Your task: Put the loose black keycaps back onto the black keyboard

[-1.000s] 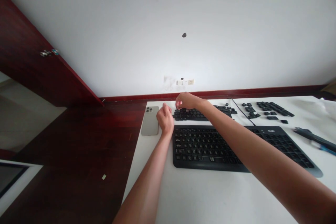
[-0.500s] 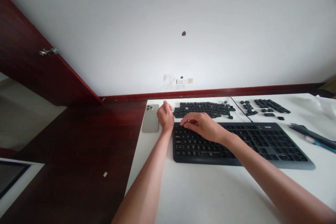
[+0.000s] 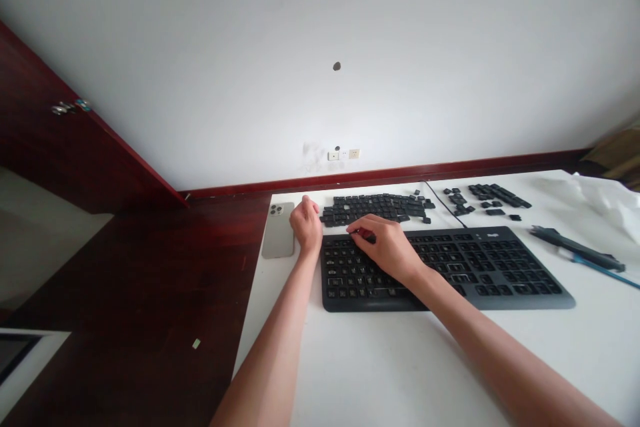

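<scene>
A black keyboard [image 3: 495, 267] lies on the white table [image 3: 380, 367]. My right hand [image 3: 385, 247] rests on its upper left part, fingers curled and fingertips pinched over the top rows; what they pinch is too small to make out. My left hand [image 3: 306, 227] sits curled at the keyboard's far left corner, between it and a grey phone [image 3: 278, 239]. Behind the keyboard lies a patch of several loose black keycaps [image 3: 375, 208].
More loose keycaps [image 3: 487, 197] lie at the back right, beside the keyboard's cable [image 3: 445, 203]. A dark tool with a blue part [image 3: 580, 250] and crumpled white sheeting [image 3: 610, 197] lie at the right. Dark red floor [image 3: 125, 293] is left of the table.
My right hand drew back from the loose keycaps down onto the keyboard's upper left rows. The left hand stayed by the keyboard's corner. The view shifted slightly right.
</scene>
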The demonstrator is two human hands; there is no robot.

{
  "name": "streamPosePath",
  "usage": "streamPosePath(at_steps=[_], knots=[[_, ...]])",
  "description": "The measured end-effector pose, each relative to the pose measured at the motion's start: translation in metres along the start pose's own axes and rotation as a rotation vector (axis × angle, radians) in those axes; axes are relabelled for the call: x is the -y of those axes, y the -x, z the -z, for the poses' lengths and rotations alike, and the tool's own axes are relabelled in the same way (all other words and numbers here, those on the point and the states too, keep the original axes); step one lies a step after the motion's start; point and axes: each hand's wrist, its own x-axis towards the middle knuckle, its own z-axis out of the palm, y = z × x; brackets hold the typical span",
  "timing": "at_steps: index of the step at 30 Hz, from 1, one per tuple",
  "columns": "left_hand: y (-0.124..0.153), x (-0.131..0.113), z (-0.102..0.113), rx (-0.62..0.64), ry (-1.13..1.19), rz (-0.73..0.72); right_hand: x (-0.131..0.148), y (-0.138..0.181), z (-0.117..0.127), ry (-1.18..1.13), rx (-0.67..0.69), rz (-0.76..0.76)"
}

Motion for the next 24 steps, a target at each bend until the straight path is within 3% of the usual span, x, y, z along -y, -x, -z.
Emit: streamPosePath(at_steps=[3, 10, 24], knots=[[-0.0004, 0.0013, -0.0003, 0.004, -0.009, -0.025, 0.0024, -0.0008, -0.0013, 0.035, -0.005, 0.013], [-0.0016, 0.0028, -0.001, 0.002, -0.006, -0.003, 0.0019, 0.001, -0.0027, 0.023, 0.124, 0.009], [-0.0012, 0.0017, -0.0011, 0.015, -0.034, -0.012, 0.0048, 0.0018, -0.0019, 0.026, 0.157, 0.077]])
